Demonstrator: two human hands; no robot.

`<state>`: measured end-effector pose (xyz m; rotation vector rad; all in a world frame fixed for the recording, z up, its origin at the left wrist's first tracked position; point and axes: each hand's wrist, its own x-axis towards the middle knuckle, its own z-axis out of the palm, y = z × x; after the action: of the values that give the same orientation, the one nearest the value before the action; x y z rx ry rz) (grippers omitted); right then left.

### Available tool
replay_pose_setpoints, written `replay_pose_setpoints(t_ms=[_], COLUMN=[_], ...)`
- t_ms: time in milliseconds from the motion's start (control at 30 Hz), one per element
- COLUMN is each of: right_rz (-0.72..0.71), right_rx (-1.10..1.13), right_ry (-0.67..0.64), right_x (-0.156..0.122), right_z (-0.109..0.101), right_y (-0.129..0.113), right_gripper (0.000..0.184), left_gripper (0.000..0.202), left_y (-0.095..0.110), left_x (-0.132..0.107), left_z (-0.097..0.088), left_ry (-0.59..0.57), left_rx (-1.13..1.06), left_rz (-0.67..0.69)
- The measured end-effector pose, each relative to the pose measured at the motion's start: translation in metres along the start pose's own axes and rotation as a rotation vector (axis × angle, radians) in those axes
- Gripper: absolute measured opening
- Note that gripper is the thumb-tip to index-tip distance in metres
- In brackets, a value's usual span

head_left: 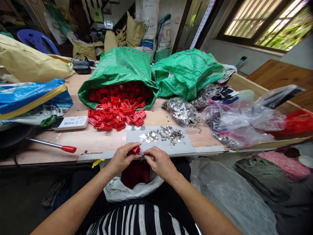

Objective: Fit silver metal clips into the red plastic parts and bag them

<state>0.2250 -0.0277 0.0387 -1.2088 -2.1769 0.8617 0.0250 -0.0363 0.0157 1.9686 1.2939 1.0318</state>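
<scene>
Just over the table's front edge, my left hand (pixel 124 157) pinches a small red plastic part (pixel 136 150). My right hand (pixel 160 160) is closed around a thin metal-tipped tool (pixel 144 154), perhaps tweezers or a small screwdriver, whose tip meets the red part. Below both hands, an open white sack (pixel 122 192) in my lap has red pieces inside. Small silver metal pieces (pixel 149 136) lie scattered on a grey mat (pixel 134 140) just beyond my hands. A heap of red plastic parts (pixel 114 114) spills from a green woven bag (pixel 117 68) farther back.
A second green bag (pixel 183 71) stands behind a clear bag of metal pieces (pixel 182 111). Plastic bags (pixel 239 117) fill the right side. On the left are a white box-shaped device (pixel 73 122), a red-tipped lever (pixel 68 149) and a blue bag (pixel 31 101).
</scene>
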Motion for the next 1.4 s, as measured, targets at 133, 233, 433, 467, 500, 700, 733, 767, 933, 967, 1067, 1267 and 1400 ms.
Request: replay_pose_setpoints(t_ms=[133, 233, 433, 467, 500, 700, 733, 767, 933, 967, 1067, 1267, 1400], right_rz=[-0.006, -0.007, 0.015, 0.016, 0.017, 0.029, 0.029, 0.029, 0.045, 0.049, 0.067, 0.129, 0.141], right_rx=[-0.006, 0.003, 0.051, 0.058, 0.063, 0.067, 0.063, 0.056, -0.019, -0.037, -0.088, -0.182, -0.212], right_ry=[-0.023, -0.040, -0.069, -0.071, -0.072, -0.091, -0.094, -0.095, -0.104, -0.104, -0.103, -0.105, -0.079], right_x=[0.004, 0.005, 0.004, 0.004, 0.004, 0.005, 0.005, 0.005, 0.003, 0.003, 0.004, 0.005, 0.004], right_z=[0.002, 0.002, 0.000, -0.001, -0.001, -0.003, -0.003, -0.003, -0.002, -0.002, -0.001, 0.004, 0.009], right_y=[0.003, 0.004, 0.006, 0.007, 0.007, 0.008, 0.008, 0.008, 0.003, 0.001, -0.004, -0.015, -0.018], right_gripper=[0.014, 0.015, 0.015, 0.015, 0.015, 0.013, 0.013, 0.014, 0.013, 0.013, 0.013, 0.013, 0.013], left_gripper=[0.037, 0.037, 0.037, 0.037, 0.037, 0.036, 0.036, 0.036, 0.035, 0.035, 0.035, 0.034, 0.033], left_y=[-0.003, -0.003, -0.003, -0.003, -0.003, -0.003, -0.003, -0.003, -0.002, -0.002, -0.002, -0.001, -0.002], left_x=[0.001, 0.002, 0.003, 0.003, 0.003, 0.004, 0.004, 0.004, 0.003, 0.003, 0.002, 0.002, 0.002], left_z=[-0.002, -0.002, -0.003, -0.003, -0.004, -0.005, -0.005, -0.005, -0.006, -0.006, -0.005, -0.002, 0.000], left_ry=[0.004, 0.004, -0.007, -0.007, -0.006, -0.018, -0.022, -0.025, -0.037, -0.042, -0.054, -0.036, -0.006], left_rx=[-0.018, -0.027, -0.046, -0.048, -0.048, -0.045, -0.046, -0.047, -0.065, -0.067, -0.073, -0.094, -0.094], left_rz=[0.003, -0.014, -0.030, -0.030, -0.030, -0.038, -0.041, -0.043, -0.049, -0.051, -0.062, -0.076, -0.082])
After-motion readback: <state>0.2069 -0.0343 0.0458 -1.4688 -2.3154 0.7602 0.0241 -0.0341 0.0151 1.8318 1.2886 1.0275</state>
